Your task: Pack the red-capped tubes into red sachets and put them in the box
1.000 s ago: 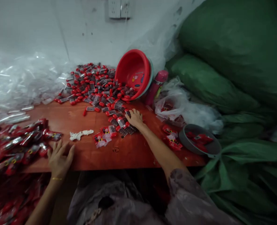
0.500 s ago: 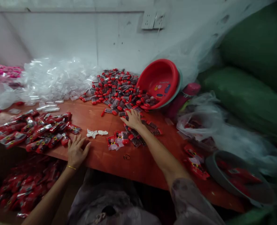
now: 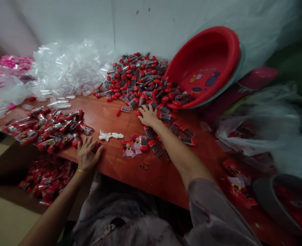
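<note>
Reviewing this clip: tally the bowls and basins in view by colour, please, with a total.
Red plastic basin, tipped on its side against the wall: 1
Grey round bowl, at the table's right end: 1
Total: 2

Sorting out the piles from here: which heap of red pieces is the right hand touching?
The big loose heap spilling from the tipped red basin by the wall; the right hand rests at its near edge. The bagged pile lies beside the left hand.

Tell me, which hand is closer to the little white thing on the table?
The left hand. It lies flat on the table edge just left of and below the white thing. The right hand is farther off, up and right, on the red-capped pieces.
</note>
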A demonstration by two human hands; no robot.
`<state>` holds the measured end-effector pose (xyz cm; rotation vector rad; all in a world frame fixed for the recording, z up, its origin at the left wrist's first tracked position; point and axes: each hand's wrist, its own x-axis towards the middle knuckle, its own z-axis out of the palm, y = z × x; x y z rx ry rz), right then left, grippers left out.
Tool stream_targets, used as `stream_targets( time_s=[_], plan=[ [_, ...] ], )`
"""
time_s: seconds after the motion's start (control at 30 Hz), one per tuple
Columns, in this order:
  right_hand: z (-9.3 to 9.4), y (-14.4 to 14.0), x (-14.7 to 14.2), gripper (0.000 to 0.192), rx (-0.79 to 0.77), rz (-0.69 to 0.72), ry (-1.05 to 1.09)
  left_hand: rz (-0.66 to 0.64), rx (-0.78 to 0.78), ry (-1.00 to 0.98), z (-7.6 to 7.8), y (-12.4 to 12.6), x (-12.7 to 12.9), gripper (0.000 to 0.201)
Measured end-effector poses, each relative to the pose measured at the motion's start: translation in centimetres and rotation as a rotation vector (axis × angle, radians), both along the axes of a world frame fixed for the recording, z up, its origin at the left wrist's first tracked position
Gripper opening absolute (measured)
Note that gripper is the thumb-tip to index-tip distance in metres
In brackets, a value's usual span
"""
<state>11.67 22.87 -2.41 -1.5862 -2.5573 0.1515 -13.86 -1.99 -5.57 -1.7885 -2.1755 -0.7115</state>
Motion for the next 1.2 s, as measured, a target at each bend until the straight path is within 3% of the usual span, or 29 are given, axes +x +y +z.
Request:
stream_targets(
  time_s=[0.13,0.27,0.4,0.5,0.63,0.8,0.9,1.2],
  plan=[
    [1.6,-2.0,1.7,0.051,-0.068,0.013,-0.033,0.000,0.003,0.013,-0.2,0.1,0.0,0.039],
    [3.1,-7.4,1.1,0.056,0.028,0.145,0.005,-0.007,-0.010,0.008,-0.3,0.1,0.1,0.039],
    [1.9,-13.8,0.5,0.057,-0.028,0.227,-0.063,-0.019,-0.046,-0.028,-0.1,0.0,0.0,0.039],
    [0.4,-16.1,1.2,0.056,0.027,0.222,-0.114,-0.030,-0.031,-0.051,0.1,-0.3,0.0,0.038],
    [-0.1,-16.1,2.4,0.058,0.084,0.240,-0.140,-0.211,0.026,-0.076,0.3,-0.9,1.4,0.035],
    [0.8,-15.3,3.2,0.047,0.064,0.296,-0.144,-0.400,-0.014,-0.110,0.1,-1.3,5.9,0.039],
    [1.5,-14.9,3.5,0.048,0.055,0.301,-0.127,-0.433,-0.048,-0.133,0.0,-1.2,7.6,0.041],
    [2.3,-14.4,1.4,0.045,0.015,0.437,-0.142,-0.428,-0.076,-0.154,0.0,-0.6,8.9,0.027]
  ],
)
